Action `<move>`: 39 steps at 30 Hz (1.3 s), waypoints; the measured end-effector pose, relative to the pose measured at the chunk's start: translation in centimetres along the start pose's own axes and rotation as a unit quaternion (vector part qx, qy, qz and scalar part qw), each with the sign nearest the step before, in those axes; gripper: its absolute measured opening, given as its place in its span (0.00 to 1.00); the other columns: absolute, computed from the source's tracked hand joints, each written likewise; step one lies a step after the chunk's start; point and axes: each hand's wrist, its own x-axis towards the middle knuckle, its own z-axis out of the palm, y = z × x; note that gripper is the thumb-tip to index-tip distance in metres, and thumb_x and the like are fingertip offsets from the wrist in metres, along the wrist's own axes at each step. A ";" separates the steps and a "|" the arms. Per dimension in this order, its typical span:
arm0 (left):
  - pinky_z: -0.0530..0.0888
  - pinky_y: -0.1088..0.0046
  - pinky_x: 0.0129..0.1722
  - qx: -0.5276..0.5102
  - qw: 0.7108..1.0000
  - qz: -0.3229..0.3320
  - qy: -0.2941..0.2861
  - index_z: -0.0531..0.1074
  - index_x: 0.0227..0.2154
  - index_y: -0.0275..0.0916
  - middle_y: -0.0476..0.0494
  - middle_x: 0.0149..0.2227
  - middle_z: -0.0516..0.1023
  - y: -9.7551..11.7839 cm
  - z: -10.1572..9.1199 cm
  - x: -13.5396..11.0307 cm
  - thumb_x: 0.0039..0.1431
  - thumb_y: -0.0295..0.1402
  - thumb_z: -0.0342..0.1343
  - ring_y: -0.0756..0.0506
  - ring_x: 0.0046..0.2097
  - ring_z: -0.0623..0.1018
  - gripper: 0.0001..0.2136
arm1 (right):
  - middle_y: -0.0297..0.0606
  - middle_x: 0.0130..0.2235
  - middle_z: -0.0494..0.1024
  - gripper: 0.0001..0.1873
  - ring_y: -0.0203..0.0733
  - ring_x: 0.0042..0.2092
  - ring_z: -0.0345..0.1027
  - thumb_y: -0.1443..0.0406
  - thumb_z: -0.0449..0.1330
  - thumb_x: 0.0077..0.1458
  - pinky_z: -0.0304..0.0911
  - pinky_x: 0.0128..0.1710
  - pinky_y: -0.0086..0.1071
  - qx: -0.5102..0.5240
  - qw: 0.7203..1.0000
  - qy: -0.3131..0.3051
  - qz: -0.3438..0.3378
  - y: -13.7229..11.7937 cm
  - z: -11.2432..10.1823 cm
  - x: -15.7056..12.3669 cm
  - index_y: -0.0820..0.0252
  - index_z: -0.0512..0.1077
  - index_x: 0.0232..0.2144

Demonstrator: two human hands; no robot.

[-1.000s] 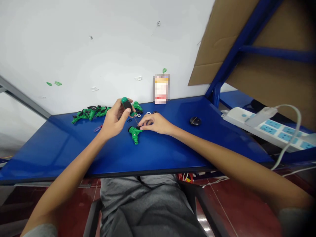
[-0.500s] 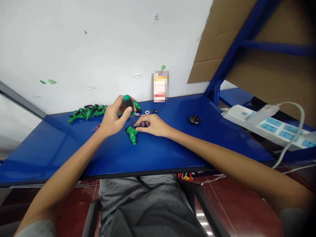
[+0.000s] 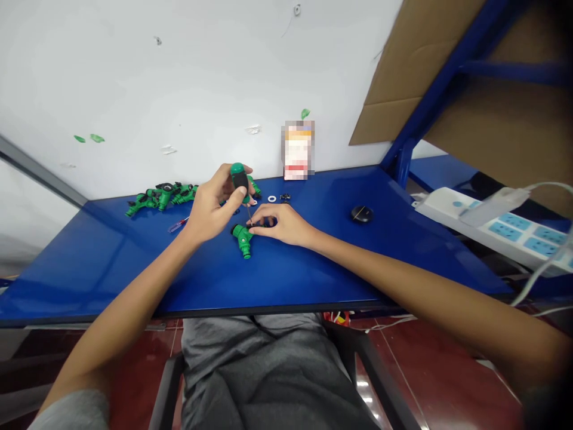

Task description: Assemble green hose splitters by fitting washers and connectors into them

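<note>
My left hand (image 3: 215,203) is wrapped round the green-and-black handle of a screwdriver (image 3: 239,179), whose thin shaft points down. My right hand (image 3: 284,224) pinches with thumb and forefinger right at the screwdriver's tip; whatever lies between those fingertips is too small to make out. Just left of the pinch, a green Y-shaped hose connector (image 3: 243,240) with black ends lies on the blue table (image 3: 286,275). Behind my hands are a white ring washer (image 3: 271,199) and some small black parts (image 3: 285,197).
More green hose connectors (image 3: 165,196) are heaped at the back left, near a small screwdriver with a clear handle (image 3: 178,225). A round black object (image 3: 362,214) sits to the right. Beyond it is a white power strip (image 3: 492,224) with a cable. A wall closes off the back.
The whole view has shifted slightly, so things sit a little further right and higher. Both hands keep the same hold at the screwdriver and its tip.
</note>
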 end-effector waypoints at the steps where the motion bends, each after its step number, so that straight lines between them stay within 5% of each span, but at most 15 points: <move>1: 0.84 0.63 0.43 -0.003 1.000 -0.002 0.001 0.70 0.60 0.45 0.41 0.44 0.83 0.0 0.0 0.0 0.75 0.49 0.57 0.44 0.39 0.85 0.19 | 0.40 0.42 0.84 0.13 0.39 0.34 0.66 0.55 0.73 0.61 0.62 0.37 0.35 0.000 1.000 0.000 -0.002 0.0 0.0 0.0 0.58 0.85 0.41; 12: 0.85 0.60 0.40 0.008 1.000 -0.010 0.008 0.63 0.67 0.52 0.43 0.42 0.78 -1.2 0.6 0.3 0.73 0.56 0.57 0.42 0.40 0.85 0.27 | 0.41 0.43 0.86 0.10 0.39 0.35 0.68 0.59 0.72 0.62 0.62 0.38 0.35 -0.008 1.000 -0.002 -0.021 -0.1 -0.1 0.0 0.58 0.85 0.41; 17: 0.83 0.64 0.41 0.029 0.998 -0.004 0.049 0.69 0.60 0.50 0.45 0.41 0.77 -0.9 1.0 1.4 0.71 0.55 0.60 0.43 0.40 0.84 0.23 | 0.40 0.42 0.85 0.09 0.39 0.35 0.68 0.60 0.72 0.62 0.62 0.37 0.35 -0.014 1.000 -0.009 -0.016 -0.3 -0.2 0.1 0.58 0.86 0.42; 24: 0.84 0.61 0.42 -0.020 1.000 0.004 -0.005 0.70 0.61 0.46 0.43 0.42 0.80 -0.3 0.0 2.3 0.75 0.50 0.54 0.43 0.37 0.83 0.20 | 0.40 0.42 0.85 0.09 0.39 0.36 0.69 0.60 0.72 0.62 0.62 0.38 0.35 -0.017 1.000 -0.010 -0.019 -0.4 -0.2 0.1 0.58 0.85 0.42; 32: 0.83 0.67 0.40 0.027 0.999 0.012 0.034 0.75 0.54 0.46 0.46 0.39 0.79 0.1 0.6 2.8 0.75 0.51 0.56 0.46 0.37 0.84 0.17 | 0.39 0.42 0.86 0.08 0.40 0.36 0.71 0.59 0.72 0.63 0.63 0.39 0.35 -0.035 0.998 -0.002 -0.047 -0.2 -0.2 0.1 0.57 0.84 0.40; 39: 0.84 0.67 0.42 -0.010 0.999 0.036 0.015 0.73 0.56 0.45 0.40 0.49 0.82 -0.6 0.4 2.6 0.77 0.52 0.51 0.46 0.42 0.84 0.18 | 0.39 0.42 0.85 0.07 0.40 0.37 0.72 0.60 0.71 0.65 0.64 0.40 0.35 -0.060 0.996 -0.002 -0.069 -0.4 -0.4 -0.1 0.57 0.83 0.40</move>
